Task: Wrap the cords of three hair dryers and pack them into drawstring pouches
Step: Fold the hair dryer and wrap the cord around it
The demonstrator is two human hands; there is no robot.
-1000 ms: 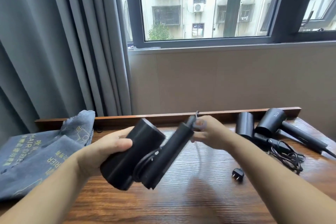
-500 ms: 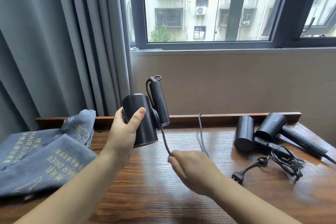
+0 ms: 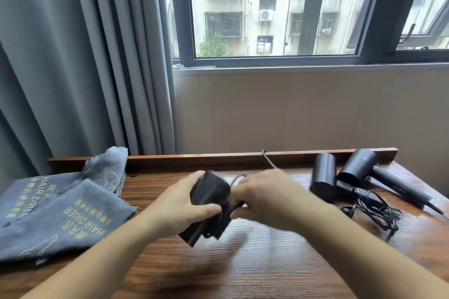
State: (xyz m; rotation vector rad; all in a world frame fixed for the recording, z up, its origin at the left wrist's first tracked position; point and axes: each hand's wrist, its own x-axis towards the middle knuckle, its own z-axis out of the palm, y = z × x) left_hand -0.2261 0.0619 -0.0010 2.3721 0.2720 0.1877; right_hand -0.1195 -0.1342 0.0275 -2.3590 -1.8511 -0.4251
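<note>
Left hand (image 3: 179, 209): grip clamped on the barrel of the held dryer (image 3: 209, 204), above mid-tabletop (image 3: 255, 269).
Right hand (image 3: 264, 196): grip closed on the cord (image 3: 268, 160); blurred.
Risk: the loose cord tail may spring off the handle if tension drops; the dryer may twist in the grip.
Pouches (image 3: 60, 216): left edge, lying flat; judged empty.
Other dryers (image 3: 340, 177): far right corner, their cords (image 3: 374, 211) unwrapped and tangled.
</note>
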